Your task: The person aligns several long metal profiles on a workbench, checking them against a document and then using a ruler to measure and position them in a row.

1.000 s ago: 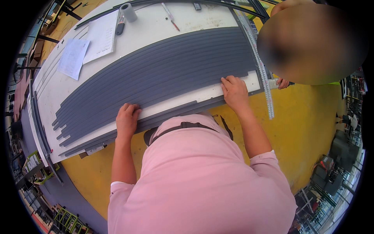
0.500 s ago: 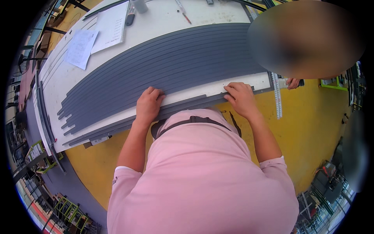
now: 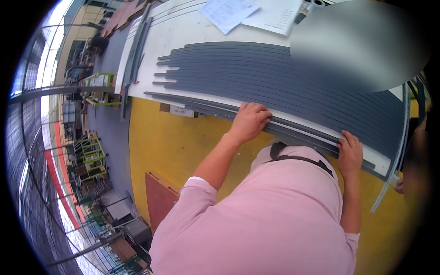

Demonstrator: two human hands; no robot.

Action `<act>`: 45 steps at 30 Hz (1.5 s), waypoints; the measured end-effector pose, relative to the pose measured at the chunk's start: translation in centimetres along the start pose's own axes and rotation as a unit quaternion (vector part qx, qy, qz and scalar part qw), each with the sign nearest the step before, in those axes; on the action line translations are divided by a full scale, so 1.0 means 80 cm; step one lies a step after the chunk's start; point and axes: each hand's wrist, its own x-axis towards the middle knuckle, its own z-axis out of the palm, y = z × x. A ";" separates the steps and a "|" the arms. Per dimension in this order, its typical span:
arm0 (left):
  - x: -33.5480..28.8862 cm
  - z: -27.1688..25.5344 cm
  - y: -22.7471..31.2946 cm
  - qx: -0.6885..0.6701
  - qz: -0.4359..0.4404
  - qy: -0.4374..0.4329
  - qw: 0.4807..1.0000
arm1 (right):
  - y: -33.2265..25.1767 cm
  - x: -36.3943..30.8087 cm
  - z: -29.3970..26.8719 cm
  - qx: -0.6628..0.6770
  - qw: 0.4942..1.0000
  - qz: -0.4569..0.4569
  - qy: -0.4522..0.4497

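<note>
Along the near edge of the white table, my left hand [image 3: 251, 120] has its fingers curled over a long thin dark grey strip [image 3: 302, 127]. My right hand [image 3: 350, 153] grips near the right end of the same strip, fingertips bent over it. Beyond a narrow white gap lies a wide bank of similar grey strips [image 3: 256, 68], side by side with their left ends staggered. Part of that bank is hidden by a blurred patch at the upper right. The undersides of both hands' grips are hidden.
Paper sheets [image 3: 229, 11] and a spiral notebook [image 3: 275, 18] lie at the table's far side. A measuring scale [image 3: 384, 192] runs along the right end, near another person's hand [image 3: 399, 185]. More bars [image 3: 134, 59] lie at the left end. A reddish-brown board [image 3: 159, 201] stands below.
The view has swung left, so the table sits further right in the picture. My right hand has come onto the strip's end, which it was apart from before. My left hand stays at the edge.
</note>
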 end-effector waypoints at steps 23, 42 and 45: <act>0.002 0.021 -0.007 0.018 -0.023 0.030 0.999 | 0.130 -0.072 -0.055 -0.112 0.989 0.082 -0.049; 0.021 0.026 0.021 0.020 0.053 0.042 0.997 | 0.173 -0.077 -0.084 0.098 0.943 0.314 0.041; 0.027 0.020 0.023 0.016 0.046 0.000 0.999 | 0.177 -0.083 -0.079 0.089 0.921 0.372 0.078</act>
